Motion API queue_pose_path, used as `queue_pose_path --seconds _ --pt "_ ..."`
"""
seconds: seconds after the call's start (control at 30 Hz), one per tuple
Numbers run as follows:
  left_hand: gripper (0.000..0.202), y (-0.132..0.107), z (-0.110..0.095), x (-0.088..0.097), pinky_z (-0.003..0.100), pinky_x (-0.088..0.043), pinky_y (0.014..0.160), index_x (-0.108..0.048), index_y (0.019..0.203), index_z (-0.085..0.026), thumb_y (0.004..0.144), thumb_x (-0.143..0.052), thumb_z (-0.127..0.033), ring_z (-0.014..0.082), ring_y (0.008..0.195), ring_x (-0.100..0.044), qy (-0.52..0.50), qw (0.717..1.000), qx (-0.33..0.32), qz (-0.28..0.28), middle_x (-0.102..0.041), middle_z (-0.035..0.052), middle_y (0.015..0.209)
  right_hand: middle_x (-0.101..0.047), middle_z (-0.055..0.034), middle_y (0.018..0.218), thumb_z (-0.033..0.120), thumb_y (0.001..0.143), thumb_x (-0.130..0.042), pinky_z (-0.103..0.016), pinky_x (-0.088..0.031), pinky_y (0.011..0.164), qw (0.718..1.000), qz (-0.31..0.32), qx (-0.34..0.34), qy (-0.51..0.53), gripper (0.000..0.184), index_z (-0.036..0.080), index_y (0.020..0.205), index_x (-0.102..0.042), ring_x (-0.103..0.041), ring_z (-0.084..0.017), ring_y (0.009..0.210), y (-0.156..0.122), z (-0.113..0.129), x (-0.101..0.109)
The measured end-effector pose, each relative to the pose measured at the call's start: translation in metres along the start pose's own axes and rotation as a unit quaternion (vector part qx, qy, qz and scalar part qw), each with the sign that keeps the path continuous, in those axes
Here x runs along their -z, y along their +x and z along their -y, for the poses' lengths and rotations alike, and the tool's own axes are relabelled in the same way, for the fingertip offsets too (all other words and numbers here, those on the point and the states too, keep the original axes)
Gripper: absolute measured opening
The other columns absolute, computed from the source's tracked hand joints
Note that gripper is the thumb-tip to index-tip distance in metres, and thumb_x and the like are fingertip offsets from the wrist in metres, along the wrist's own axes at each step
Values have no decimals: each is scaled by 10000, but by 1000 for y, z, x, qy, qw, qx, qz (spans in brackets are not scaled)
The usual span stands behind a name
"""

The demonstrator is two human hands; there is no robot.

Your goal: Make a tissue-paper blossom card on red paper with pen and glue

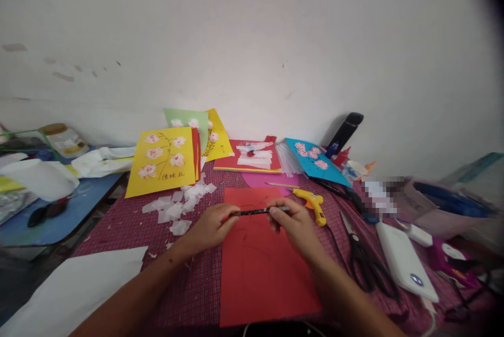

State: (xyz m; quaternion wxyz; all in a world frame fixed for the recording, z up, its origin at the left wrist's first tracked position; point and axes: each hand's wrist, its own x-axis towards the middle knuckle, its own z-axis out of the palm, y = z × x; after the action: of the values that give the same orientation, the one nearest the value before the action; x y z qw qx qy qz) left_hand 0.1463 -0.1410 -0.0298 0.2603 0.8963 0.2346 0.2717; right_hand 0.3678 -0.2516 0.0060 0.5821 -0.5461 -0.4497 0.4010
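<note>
Both hands grip a slim dark patterned pen [254, 212], held level above a sheet of red paper [263, 274]. My left hand [216, 225] pinches its left end, and my right hand [293, 224] has the right end between thumb and fingers. Faint dark lines are drawn on the upper part of the red sheet. To the left of my left hand lie scattered white tissue squares [183, 203]. A yellow glue gun [313, 203] rests just right of my right hand, beside a pencil [279, 185].
Flower cards, one yellow [161, 164] and one blue [317, 161], stand along the wall. Black scissors [364, 263] and a white power bank [407, 261] lie at right. White paper [86, 287] covers the front left. A blue table [90, 195] adjoins the checked cloth [197, 284].
</note>
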Motion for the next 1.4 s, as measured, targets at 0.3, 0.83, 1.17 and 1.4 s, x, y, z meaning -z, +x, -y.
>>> queue_pose_path --seconds 0.3,0.83,1.17,1.4 --pt "225 2 18 3 318 -490 788 -606 844 -201 872 -403 -109 178 858 -624 15 997 -16 -77 -670 42 885 -737 -62 899 317 891 -553 -326 -492 686 922 -152 97 -343 228 187 1013 -696 -670 -210 760 9 -9 89" --pt "187 -1 30 10 275 -356 609 -487 702 -201 835 -380 -125 146 600 -507 44 997 -6 -69 -516 -26 627 -778 -56 1019 213 875 -514 -292 -506 771 841 -176 35 -511 274 204 1013 -751 -712 -208 895 53 -22 164" --pt "197 3 38 5 301 -475 770 -649 983 -205 950 -457 -239 198 847 -677 78 991 15 -104 -723 33 913 -788 -77 980 180 871 -530 -267 -472 705 799 -129 -1 -587 285 202 1022 -771 -718 -213 846 65 -46 171" --pt "228 4 37 7 316 -481 799 -661 1009 -209 975 -449 -286 208 877 -670 71 990 44 -114 -728 48 956 -768 -107 998 247 916 -505 -291 -462 774 770 -94 41 -630 261 190 958 -756 -698 -245 946 36 -40 164"
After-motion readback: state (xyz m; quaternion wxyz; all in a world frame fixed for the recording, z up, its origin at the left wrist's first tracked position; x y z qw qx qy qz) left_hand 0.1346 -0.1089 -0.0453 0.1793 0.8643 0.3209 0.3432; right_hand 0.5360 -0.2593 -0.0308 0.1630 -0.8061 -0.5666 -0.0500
